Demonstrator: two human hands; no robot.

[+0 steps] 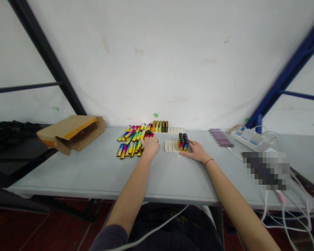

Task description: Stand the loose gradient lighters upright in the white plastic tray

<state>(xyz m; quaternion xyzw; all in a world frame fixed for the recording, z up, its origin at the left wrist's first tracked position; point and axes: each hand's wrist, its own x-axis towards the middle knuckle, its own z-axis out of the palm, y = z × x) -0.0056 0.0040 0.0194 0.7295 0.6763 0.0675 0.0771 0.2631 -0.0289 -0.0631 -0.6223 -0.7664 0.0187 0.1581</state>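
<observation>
Rainbow lighters (183, 142) stand upright on the tray (169, 146), right hand (196, 151) spread against them; left hand (150, 146) at the pile (129, 143), grip hard to tell.

Nothing legible — too small, seemingly.

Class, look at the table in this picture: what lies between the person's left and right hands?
The head view shows a white dimpled tray holding a block of upright rainbow lighters between the left hand and the right hand.

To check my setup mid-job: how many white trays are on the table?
2. One white tray lies beside the right hand, with standing lighters on it; another white tray sits behind it. More could be hidden under the loose lighters.
</observation>
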